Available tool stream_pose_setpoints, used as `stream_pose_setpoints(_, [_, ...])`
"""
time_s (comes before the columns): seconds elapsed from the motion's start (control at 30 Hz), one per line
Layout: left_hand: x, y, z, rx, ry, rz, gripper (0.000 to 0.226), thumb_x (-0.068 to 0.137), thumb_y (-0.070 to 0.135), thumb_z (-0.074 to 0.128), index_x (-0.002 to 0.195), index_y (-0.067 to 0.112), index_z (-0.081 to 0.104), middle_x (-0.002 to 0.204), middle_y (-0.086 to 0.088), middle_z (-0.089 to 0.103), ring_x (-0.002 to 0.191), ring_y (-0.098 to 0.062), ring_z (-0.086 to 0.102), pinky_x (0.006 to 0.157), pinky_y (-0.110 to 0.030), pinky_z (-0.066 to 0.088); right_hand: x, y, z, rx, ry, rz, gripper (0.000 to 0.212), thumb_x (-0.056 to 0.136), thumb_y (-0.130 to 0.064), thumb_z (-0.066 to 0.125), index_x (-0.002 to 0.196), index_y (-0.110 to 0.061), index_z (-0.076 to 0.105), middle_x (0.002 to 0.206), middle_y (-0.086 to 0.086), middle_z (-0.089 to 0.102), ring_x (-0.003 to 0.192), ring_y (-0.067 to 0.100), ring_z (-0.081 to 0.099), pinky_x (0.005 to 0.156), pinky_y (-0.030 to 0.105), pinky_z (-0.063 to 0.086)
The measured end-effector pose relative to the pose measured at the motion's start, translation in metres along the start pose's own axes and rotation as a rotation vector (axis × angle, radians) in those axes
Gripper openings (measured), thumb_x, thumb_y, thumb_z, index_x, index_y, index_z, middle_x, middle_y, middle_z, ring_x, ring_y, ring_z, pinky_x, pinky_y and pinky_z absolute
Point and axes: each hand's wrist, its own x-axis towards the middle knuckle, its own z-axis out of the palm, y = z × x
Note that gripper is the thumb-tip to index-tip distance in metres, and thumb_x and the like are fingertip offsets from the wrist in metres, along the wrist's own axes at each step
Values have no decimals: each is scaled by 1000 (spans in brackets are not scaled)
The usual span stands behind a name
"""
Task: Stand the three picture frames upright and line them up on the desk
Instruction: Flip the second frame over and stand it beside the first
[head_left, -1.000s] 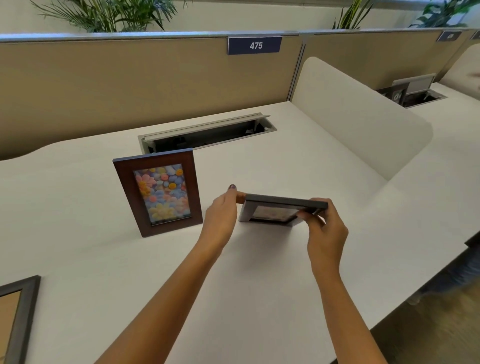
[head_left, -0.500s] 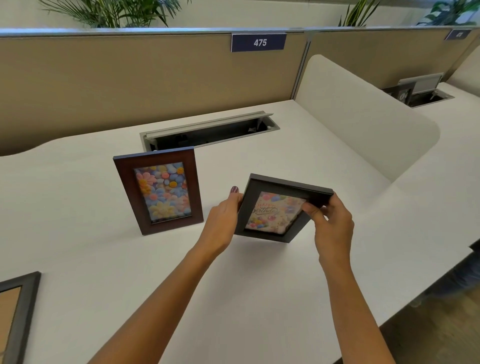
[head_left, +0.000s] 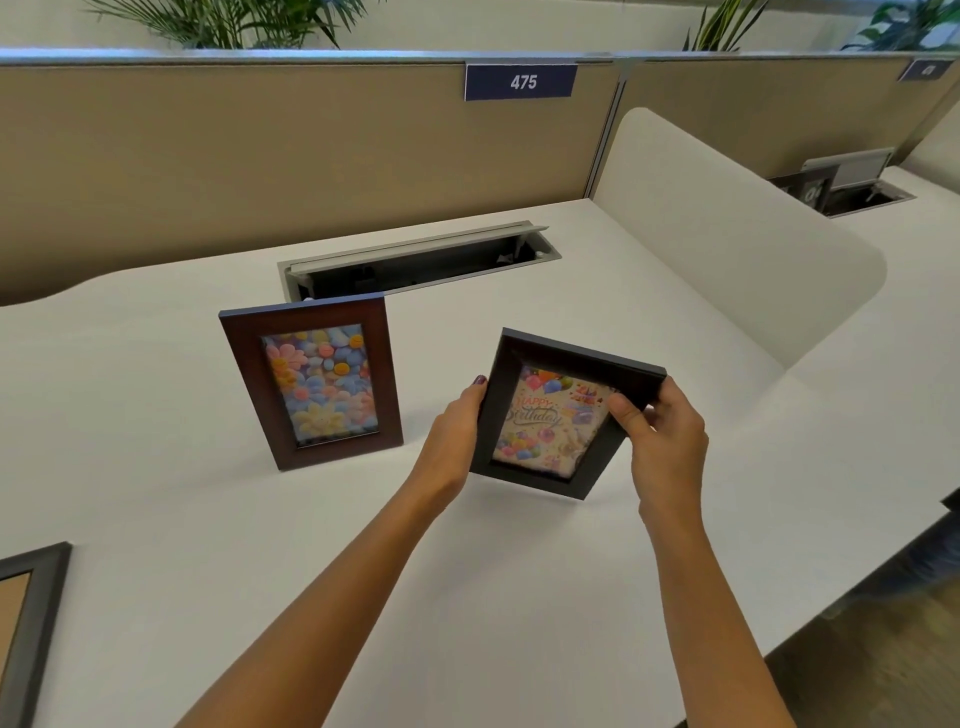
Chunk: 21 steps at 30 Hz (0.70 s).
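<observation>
A brown wooden frame (head_left: 311, 382) with a flower picture stands upright on the white desk (head_left: 208, 519). To its right, a black frame (head_left: 558, 415) with a birthday card is held tilted, its lower edge near the desk. My left hand (head_left: 452, 441) grips its left edge and my right hand (head_left: 662, 436) grips its upper right corner. A third, grey frame (head_left: 31, 623) lies flat at the desk's near left, partly cut off by the image edge.
An open cable tray (head_left: 415, 260) is sunk into the desk behind the frames. A tan partition (head_left: 260, 156) labelled 475 runs along the back. A white curved divider (head_left: 727, 249) stands on the right, with the desk edge beyond my right arm.
The black frame, held nearly flat a second ago, has been tipped up between both hands so its picture faces me. The brown frame has not moved.
</observation>
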Motion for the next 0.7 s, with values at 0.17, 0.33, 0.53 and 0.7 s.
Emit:
stream_pose_setpoints(0.17, [18, -3, 14, 3, -24, -25, 39, 99, 38, 18, 97, 28, 56, 92, 7, 63, 87, -6, 60, 65, -16, 42, 5, 8, -3, -25, 58, 74, 27, 85, -28, 65, 111, -20, 59, 101, -1, 67, 96, 24, 64, 85, 47, 56])
stream_pose_setpoints(0.33, [31, -3, 27, 51, -65, -4, 37, 99, 39, 17, 104, 26, 52, 98, 3, 61, 86, -5, 59, 67, -18, 44, 13, 13, -8, -82, 115, 96, 29, 86, -32, 64, 112, -20, 58, 99, -3, 64, 90, 21, 62, 77, 36, 53])
stream_pose_setpoints(0.53, [43, -8, 34, 43, -71, -43, 38, 99, 40, 15, 96, 32, 51, 90, 11, 61, 83, -1, 58, 63, -15, 41, 17, 14, -9, -144, 129, 108, 30, 86, -33, 62, 113, -19, 57, 107, 1, 66, 88, 19, 59, 74, 30, 45])
stream_pose_setpoints(0.7, [44, -12, 35, 30, -64, -49, 38, 98, 43, 15, 86, 42, 51, 86, 22, 58, 77, 4, 58, 59, -9, 40, 20, 11, -7, -114, 91, 141, 32, 86, -32, 63, 115, -19, 56, 115, 5, 66, 102, 27, 63, 86, 42, 52])
